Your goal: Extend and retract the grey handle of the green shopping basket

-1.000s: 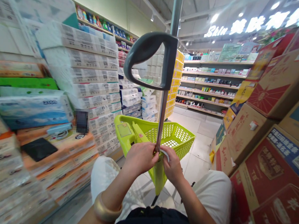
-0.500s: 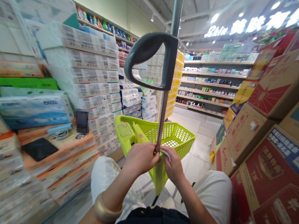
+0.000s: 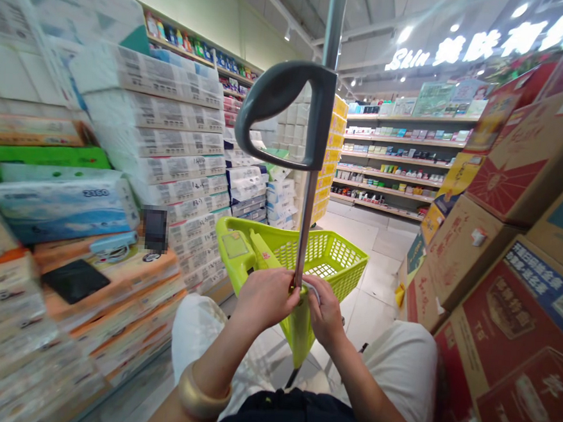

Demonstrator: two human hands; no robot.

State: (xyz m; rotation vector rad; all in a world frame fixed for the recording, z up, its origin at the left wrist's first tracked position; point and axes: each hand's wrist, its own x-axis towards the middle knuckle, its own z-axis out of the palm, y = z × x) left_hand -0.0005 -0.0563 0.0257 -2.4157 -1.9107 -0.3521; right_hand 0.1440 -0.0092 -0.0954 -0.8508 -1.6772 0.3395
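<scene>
A lime-green shopping basket [image 3: 346, 257] stands on the floor before my knees, its metal pole [image 3: 305, 225] rising to a dark grey loop handle [image 3: 250, 109]. My left hand [image 3: 268, 300] is closed around the foot of the pole, where it meets the basket's rim. Close beside it, on the right of the pole, my right hand [image 3: 326, 314] pinches a small white cloth or wipe [image 3: 313, 291] against the rim. Its folded edge shows between the fingers; the rest is hidden.
Stacked tissue packs [image 3: 181, 127] rise on the left, with a black flat item [image 3: 75, 280] and a phone-like item [image 3: 155, 228] on a lower orange stack [image 3: 136, 291]. Cardboard boxes [image 3: 476, 250] line the right side. Product shelves [image 3: 396, 155] stand beyond the tiled floor [image 3: 375, 243].
The white cloth in my right hand has shifted slightly and shows less. My left hand, the pole and the basket stay almost where they were.
</scene>
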